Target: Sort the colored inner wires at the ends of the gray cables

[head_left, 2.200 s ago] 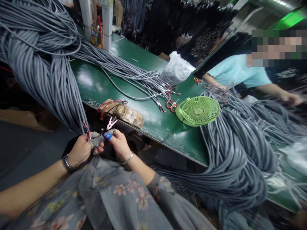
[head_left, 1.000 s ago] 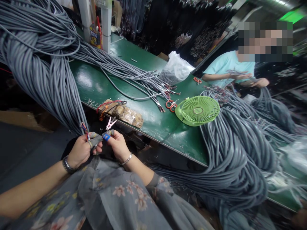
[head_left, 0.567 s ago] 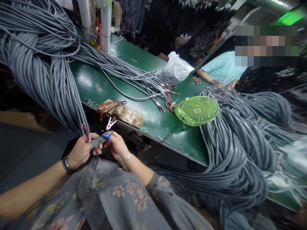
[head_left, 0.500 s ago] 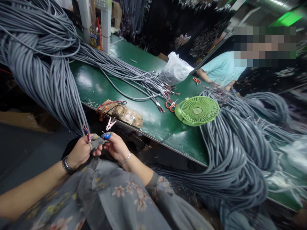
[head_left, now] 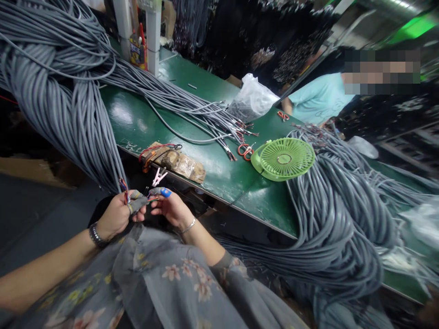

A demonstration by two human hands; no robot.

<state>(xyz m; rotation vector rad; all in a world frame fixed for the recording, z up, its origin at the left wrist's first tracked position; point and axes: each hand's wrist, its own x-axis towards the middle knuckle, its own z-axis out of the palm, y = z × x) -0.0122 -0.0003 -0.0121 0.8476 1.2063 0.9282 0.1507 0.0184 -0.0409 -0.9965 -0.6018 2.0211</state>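
My left hand (head_left: 118,213), with a dark bracelet at the wrist, is closed around a grey cable end; some of its fingers are wrapped in grey tape. Coloured wires (head_left: 123,185) stick up by its knuckles, at the foot of a hanging bundle of grey cables (head_left: 92,123). More thin coloured wires (head_left: 153,199) run from the left hand's grip to my right hand (head_left: 174,210). The right fingers are loosely curled around these wires, and a blue wrap covers one digit. A pink clip (head_left: 159,177) stands at the table edge just above the hands.
On the green table (head_left: 219,178) lie a taped cardboard piece (head_left: 181,165), orange-handled scissors (head_left: 245,151), a green fan (head_left: 286,159) and a plastic bag (head_left: 254,98). Thick grey cable coils (head_left: 339,214) hang over the edge at right. A person in a light-blue shirt (head_left: 318,98) is across the table.
My right hand has moved a little to the right, away from the left hand, and its fingers have loosened somewhat. The left hand keeps its grip. The person opposite has shifted slightly.
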